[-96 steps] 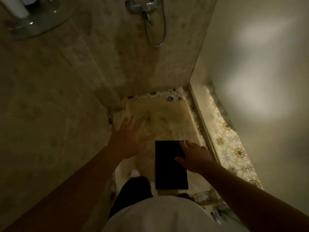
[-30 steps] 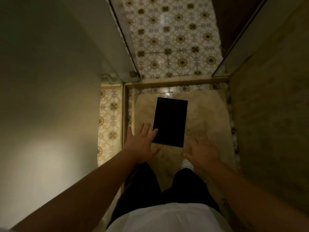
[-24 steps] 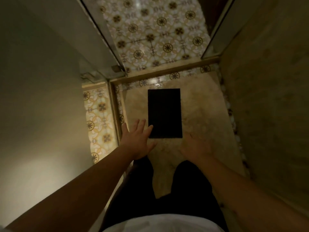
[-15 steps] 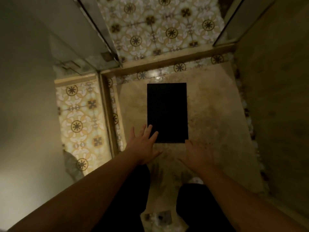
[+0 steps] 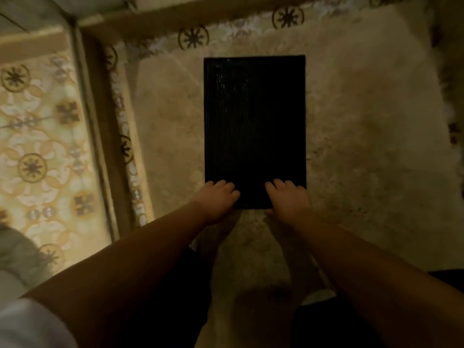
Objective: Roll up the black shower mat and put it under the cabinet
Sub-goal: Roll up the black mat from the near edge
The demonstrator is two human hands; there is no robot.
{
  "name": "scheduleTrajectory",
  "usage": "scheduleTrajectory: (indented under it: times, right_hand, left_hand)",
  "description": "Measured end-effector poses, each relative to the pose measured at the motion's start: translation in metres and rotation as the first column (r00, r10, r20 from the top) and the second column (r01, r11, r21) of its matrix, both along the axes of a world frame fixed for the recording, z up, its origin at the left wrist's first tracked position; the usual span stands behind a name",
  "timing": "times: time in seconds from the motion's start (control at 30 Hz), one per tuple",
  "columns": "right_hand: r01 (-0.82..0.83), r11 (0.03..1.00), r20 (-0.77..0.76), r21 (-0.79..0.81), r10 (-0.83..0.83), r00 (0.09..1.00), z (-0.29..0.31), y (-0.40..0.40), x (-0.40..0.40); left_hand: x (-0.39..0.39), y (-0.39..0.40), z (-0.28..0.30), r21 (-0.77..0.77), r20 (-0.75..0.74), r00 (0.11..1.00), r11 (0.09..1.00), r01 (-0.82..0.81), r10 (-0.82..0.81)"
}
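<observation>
The black rectangular ribbed shower mat (image 5: pixel 254 126) lies flat and unrolled on the mottled beige stone shower floor (image 5: pixel 356 151), its long sides running away from the person and its far short edge close to the band of patterned border tiles (image 5: pixel 193 38) at the threshold. Fine lengthwise ridges and a few small glints show on its upper part. Both hands are at the near short edge: the left hand (image 5: pixel 217 200) sits on the near left corner with its fingers curled over the top of the mat, and the right hand (image 5: pixel 288 199) sits on the near right corner in the same way, fingers bent down onto the black surface. Each hand looks partly closed around the edge, though whether the thumbs are tucked beneath the mat cannot be told, since that side is hidden. A strip of mat edge shows between the two hands. The bare forearms reach in from the bottom of the view, with a white sleeve (image 5: pixel 30 325) at the lower left and dark trousers (image 5: pixel 326 322) below. To the left, beyond a raised stone kerb (image 5: pixel 100 136), is a cream and brown floor of patterned tiles with round flower motifs (image 5: pixel 37 151). The whole scene is dim and slightly blurred
</observation>
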State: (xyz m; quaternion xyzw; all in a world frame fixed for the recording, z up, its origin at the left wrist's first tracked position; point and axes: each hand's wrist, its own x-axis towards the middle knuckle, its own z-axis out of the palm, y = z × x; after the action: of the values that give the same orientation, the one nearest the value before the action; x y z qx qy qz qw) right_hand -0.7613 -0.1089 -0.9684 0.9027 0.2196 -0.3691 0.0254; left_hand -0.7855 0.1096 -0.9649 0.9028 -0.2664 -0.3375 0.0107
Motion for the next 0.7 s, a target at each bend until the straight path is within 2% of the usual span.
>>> scheduleTrajectory:
  times: [0.17,0.23,0.37,0.47,0.53,0.6,0.7]
  right_hand:
    - [-0.135,0.991,0.068,-0.001,0.135,0.989,-0.044,-0.006,-0.002]
    - [-0.186,0.983,0.075,0.004,0.185,0.980,-0.046,-0.004,0.004]
    - [-0.216,0.974,0.053,0.067,0.212,0.976,-0.045,-0.009,0.010]
    - [-0.162,0.977,0.014,0.141,0.161,0.987,-0.043,-0.018,0.023]
    - [-0.109,0.982,-0.007,0.152,0.111,0.994,-0.042,-0.019,0.031]
    - [-0.034,0.987,-0.045,0.155,0.041,0.998,-0.042,-0.018,0.035]
    - [0.077,0.989,-0.083,0.125,-0.067,0.994,-0.043,-0.018,0.029]
  left_hand:
    - [-0.012,-0.016,-0.052,0.053,0.010,1.000,0.998,0.020,-0.021]
    - [-0.009,-0.020,-0.055,0.072,0.008,1.000,0.997,0.029,-0.030]
    - [0.006,-0.022,-0.052,0.046,-0.088,0.994,0.996,0.071,-0.067]
    - [0.019,-0.010,-0.044,0.008,-0.127,0.991,1.000,-0.030,0.031]
    - [0.024,0.001,-0.040,-0.049,-0.042,0.997,0.996,-0.074,0.072]
    - [0.025,0.005,-0.038,-0.081,0.047,0.998,0.996,-0.034,0.037]
    - [0.026,-0.001,-0.036,-0.089,0.055,0.993,0.990,0.106,-0.101]
